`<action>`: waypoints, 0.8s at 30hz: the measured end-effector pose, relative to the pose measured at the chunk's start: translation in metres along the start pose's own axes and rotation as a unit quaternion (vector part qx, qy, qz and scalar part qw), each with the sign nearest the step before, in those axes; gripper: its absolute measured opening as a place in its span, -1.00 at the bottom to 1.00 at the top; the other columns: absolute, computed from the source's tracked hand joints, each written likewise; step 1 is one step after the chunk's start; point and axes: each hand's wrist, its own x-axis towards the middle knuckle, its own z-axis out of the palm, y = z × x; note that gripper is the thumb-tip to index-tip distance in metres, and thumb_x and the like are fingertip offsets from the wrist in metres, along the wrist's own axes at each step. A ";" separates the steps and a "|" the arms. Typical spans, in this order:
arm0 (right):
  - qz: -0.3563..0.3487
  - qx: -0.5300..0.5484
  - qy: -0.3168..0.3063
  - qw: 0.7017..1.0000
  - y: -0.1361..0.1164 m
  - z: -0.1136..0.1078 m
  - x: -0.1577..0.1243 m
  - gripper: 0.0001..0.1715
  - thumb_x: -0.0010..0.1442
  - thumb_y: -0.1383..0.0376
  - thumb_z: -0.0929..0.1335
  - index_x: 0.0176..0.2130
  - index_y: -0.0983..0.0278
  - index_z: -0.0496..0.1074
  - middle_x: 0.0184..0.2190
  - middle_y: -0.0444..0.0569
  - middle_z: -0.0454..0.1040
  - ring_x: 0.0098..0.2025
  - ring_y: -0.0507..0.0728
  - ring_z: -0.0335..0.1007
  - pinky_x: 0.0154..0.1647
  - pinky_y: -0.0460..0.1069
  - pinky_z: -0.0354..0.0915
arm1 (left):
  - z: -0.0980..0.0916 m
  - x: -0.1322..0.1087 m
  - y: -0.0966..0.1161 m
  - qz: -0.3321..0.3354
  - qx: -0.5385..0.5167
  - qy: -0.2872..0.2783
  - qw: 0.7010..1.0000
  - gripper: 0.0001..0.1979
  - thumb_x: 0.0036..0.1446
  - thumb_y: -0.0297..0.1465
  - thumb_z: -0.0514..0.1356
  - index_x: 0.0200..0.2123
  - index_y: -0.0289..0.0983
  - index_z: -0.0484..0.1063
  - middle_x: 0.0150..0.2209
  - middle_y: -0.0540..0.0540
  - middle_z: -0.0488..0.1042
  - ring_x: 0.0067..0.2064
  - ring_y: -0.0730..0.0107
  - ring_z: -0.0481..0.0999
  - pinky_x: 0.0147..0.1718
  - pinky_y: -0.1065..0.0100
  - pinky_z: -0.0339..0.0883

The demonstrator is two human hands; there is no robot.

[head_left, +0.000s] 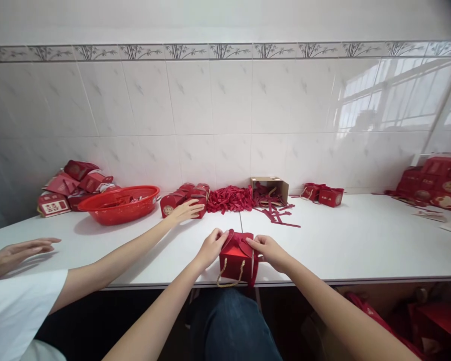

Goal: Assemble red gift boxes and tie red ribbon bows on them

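Head view. Box [236, 261] stands upright at the near edge of the bench [361, 240], with its cord handle hanging over the edge. My left hand [210, 246] has its fingers pinched on the left top flap. My right hand [271, 250] has its fingers closed on the right flap. A co-worker's hand [185, 210] touches other boxes [175, 201] near a basket [120, 204].

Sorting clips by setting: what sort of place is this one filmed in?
Probably a small hand-packing workroom. A long white table stands against a tiled wall, stacks of red gift boxes and a heap of red ribbons lie on it, and the left hand and right hand hold another box.
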 end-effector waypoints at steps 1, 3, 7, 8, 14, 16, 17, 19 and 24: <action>0.000 0.009 -0.013 1.000 -0.001 -0.006 0.000 -0.40 -0.06 -0.16 0.34 -0.51 0.21 0.01 -0.66 -0.28 0.12 -0.60 -0.05 0.10 -0.53 -0.09 0.16 | -0.005 -0.001 -0.002 -0.005 0.000 -0.003 1.000 -0.57 0.07 0.01 0.00 -0.54 -0.24 0.24 -0.56 0.05 0.26 -0.45 0.39 0.27 -0.43 0.39 0.14; -0.009 0.015 -0.031 0.999 -0.005 -0.020 0.001 -0.35 -0.12 -0.11 0.40 -0.50 0.20 -0.05 -0.68 -0.35 0.01 -0.65 -0.09 -0.02 -0.60 -0.12 0.09 | -0.016 0.000 -0.008 -0.019 0.002 -0.011 1.000 -0.52 0.03 0.04 0.03 -0.63 -0.24 0.22 -0.64 0.08 0.16 -0.51 0.42 0.20 -0.49 0.40 0.07; -0.026 -0.014 -0.065 0.997 -0.011 -0.042 0.000 -0.38 -0.16 -0.02 0.47 -0.49 0.21 0.02 -0.66 -0.35 0.03 -0.66 -0.11 -0.07 -0.64 -0.15 -0.05 | -0.029 0.002 -0.019 -0.043 0.006 -0.030 0.999 -0.44 -0.15 0.07 0.19 -0.76 -0.24 0.10 -0.72 0.13 -0.02 -0.59 0.51 0.02 -0.55 0.40 -0.08; -0.029 -0.027 -0.071 0.997 -0.012 -0.044 0.000 -0.41 -0.15 -0.01 0.48 -0.49 0.22 0.06 -0.66 -0.34 0.06 -0.66 -0.11 -0.07 -0.65 -0.16 -0.07 | -0.029 0.002 -0.021 -0.045 0.003 -0.035 0.998 -0.44 -0.17 0.08 0.20 -0.77 -0.25 0.10 -0.72 0.13 -0.01 -0.59 0.51 0.03 -0.55 0.40 -0.08; 0.000 -0.094 -0.103 0.990 -0.010 -0.046 -0.004 -0.49 -0.05 -0.09 0.40 -0.50 0.29 0.31 -0.73 -0.29 0.11 -0.68 -0.10 -0.10 -0.67 -0.13 -0.18 | -0.026 -0.001 -0.022 -0.059 -0.027 -0.076 0.995 -0.48 -0.14 0.09 0.17 -0.65 -0.29 0.41 -0.64 0.02 0.27 -0.52 0.44 0.18 -0.52 0.41 0.01; 0.009 -0.098 -0.115 0.989 -0.010 -0.046 -0.004 -0.45 -0.02 -0.13 0.36 -0.55 0.31 0.35 -0.75 -0.28 0.08 -0.67 -0.09 -0.07 -0.66 -0.13 -0.14 | -0.027 -0.004 -0.021 -0.069 -0.038 -0.087 0.993 -0.49 -0.17 0.08 0.20 -0.65 -0.30 0.41 -0.64 0.03 0.26 -0.55 0.47 0.15 -0.57 0.42 -0.03; 0.009 -0.093 -0.115 0.989 -0.010 -0.046 -0.004 -0.43 0.01 -0.14 0.33 -0.56 0.32 0.36 -0.73 -0.25 0.12 -0.65 -0.07 -0.01 -0.63 -0.13 -0.08 | -0.028 -0.006 -0.020 -0.076 -0.045 -0.089 0.992 -0.49 -0.17 0.08 0.21 -0.65 -0.30 0.39 -0.65 0.05 0.22 -0.58 0.49 0.11 -0.60 0.43 -0.07; 0.010 -0.072 -0.119 0.990 -0.012 -0.043 -0.004 -0.36 0.07 -0.18 0.26 -0.56 0.33 0.37 -0.65 -0.16 0.27 -0.55 -0.04 0.16 -0.53 -0.12 0.08 | -0.030 -0.009 -0.018 -0.091 -0.064 -0.092 0.990 -0.49 -0.13 0.09 0.18 -0.64 -0.28 0.32 -0.67 0.10 0.15 -0.63 0.54 0.04 -0.65 0.44 -0.14; 0.024 0.004 -0.148 0.989 -0.018 -0.024 -0.007 -0.46 -0.04 -0.11 0.39 -0.50 0.32 0.32 -0.51 -0.11 0.40 -0.42 0.03 0.33 -0.34 -0.05 0.23 | -0.036 -0.010 -0.008 -0.081 -0.113 -0.090 0.986 -0.54 -0.07 0.03 0.19 -0.59 -0.26 0.24 -0.63 0.10 0.20 -0.61 0.55 0.12 -0.62 0.48 -0.03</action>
